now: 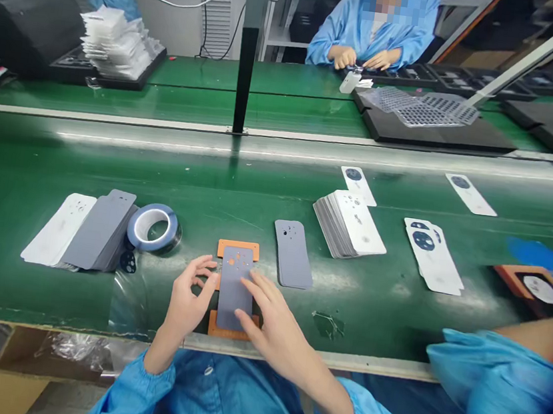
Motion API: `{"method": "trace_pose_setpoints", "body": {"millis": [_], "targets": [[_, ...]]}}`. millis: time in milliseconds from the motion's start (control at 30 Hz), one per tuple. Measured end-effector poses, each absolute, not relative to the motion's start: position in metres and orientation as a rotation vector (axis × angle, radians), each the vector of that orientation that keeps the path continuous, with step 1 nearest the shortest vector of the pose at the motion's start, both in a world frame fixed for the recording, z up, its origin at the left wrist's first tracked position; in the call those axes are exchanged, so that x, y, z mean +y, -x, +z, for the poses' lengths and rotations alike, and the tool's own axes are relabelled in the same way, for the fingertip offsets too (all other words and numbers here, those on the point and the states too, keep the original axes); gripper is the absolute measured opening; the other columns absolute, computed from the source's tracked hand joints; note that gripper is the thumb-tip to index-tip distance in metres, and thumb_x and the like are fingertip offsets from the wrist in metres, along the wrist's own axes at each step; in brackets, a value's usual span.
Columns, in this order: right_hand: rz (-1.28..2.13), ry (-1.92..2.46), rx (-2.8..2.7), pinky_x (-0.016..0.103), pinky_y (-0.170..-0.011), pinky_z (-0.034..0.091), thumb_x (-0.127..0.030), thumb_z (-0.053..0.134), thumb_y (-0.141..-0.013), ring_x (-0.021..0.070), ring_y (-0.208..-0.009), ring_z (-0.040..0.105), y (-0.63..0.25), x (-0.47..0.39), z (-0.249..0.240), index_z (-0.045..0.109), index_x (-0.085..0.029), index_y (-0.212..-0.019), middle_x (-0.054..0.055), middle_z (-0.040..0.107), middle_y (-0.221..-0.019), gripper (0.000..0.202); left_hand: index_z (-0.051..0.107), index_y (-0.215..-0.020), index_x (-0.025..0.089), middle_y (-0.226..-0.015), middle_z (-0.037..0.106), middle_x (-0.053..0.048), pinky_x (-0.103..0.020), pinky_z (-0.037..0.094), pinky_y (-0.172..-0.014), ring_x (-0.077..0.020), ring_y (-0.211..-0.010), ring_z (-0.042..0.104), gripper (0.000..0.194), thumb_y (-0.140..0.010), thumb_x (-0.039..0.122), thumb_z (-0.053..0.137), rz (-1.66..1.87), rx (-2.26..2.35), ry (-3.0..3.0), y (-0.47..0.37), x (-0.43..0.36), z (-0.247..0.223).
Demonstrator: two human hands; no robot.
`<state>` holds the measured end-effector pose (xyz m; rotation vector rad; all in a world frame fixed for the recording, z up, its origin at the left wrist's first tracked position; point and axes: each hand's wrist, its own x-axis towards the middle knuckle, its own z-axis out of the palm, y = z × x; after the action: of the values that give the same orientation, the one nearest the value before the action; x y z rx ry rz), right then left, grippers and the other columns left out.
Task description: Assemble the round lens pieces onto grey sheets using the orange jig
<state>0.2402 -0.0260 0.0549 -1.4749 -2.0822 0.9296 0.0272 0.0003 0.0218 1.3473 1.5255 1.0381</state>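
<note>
A grey phone-shaped panel [234,296] with holes at its top lies on an orange fixture [239,249] near the front edge of the green bench. Beside its left edge is my left hand [193,294], fingers curled but apart, holding nothing. My right hand [275,321] rests on the panel's right side with its fingers spread. Right of the fixture lies another grey panel stack [294,256]. To the left are a roll of blue tape [154,227], a stack of grey panels [96,232] and white panels [58,230].
A stack of white panels [355,223] and several panels with dark circles [432,256] lie to the right. Another person's blue sleeve [496,388] reaches in at right, near an orange-and-black fixture [531,289]. A post [246,62] stands behind; a co-worker [373,31] sits across.
</note>
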Motion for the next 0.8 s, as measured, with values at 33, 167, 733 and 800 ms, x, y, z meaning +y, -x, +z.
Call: {"method": "trace_pose_setpoints", "body": {"millis": [33, 167, 733, 800], "targets": [[1.01, 1.425, -2.079, 0.055, -0.119, 0.044, -0.038, 0.057, -0.1, 0.0307, -0.15, 0.042, -0.238, -0.028, 0.064, 0.054, -0.026, -0.148, 0.011, 0.047, -0.16, 0.049, 0.06, -0.127, 0.017, -0.119, 0.072, -0.014, -0.033, 0.056, -0.081, -0.0211, -0.098, 0.07, 0.038, -0.097, 0.04, 0.058, 1.03, 1.51, -1.313, -0.027, 0.001, 0.024], [1.034, 1.345, -2.084, 0.053, -0.121, 0.042, -0.036, 0.059, -0.099, 0.0291, -0.15, 0.041, -0.234, -0.029, 0.074, 0.052, -0.03, -0.149, 0.009, 0.045, -0.162, 0.051, 0.065, -0.121, 0.016, -0.11, 0.074, -0.012, -0.028, 0.053, -0.07, -0.0171, -0.081, 0.068, 0.041, -0.096, 0.047, 0.058, 0.994, 1.535, -1.27, -0.027, 0.004, 0.027], [1.19, 1.481, -1.466, 0.053, -0.117, 0.045, -0.031, 0.061, -0.094, 0.0281, -0.137, 0.056, -0.241, -0.015, 0.05, 0.063, -0.026, -0.131, 0.01, 0.061, -0.145, 0.037, 0.071, -0.119, 0.018, -0.108, 0.073, -0.009, -0.027, 0.049, -0.063, -0.014, -0.067, 0.059, 0.042, -0.091, 0.049, 0.063, 0.796, 1.591, -1.362, -0.035, 0.01, 0.011], [1.246, 1.372, -1.48, 0.051, -0.12, 0.042, -0.028, 0.06, -0.095, 0.0266, -0.141, 0.052, -0.24, -0.017, 0.059, 0.061, -0.027, -0.134, 0.009, 0.059, -0.149, 0.039, 0.071, -0.118, 0.017, -0.109, 0.074, -0.01, -0.028, 0.05, -0.066, -0.015, -0.07, 0.061, 0.044, -0.093, 0.052, 0.06, 0.821, 1.596, -1.327, -0.035, 0.01, 0.015]]}}
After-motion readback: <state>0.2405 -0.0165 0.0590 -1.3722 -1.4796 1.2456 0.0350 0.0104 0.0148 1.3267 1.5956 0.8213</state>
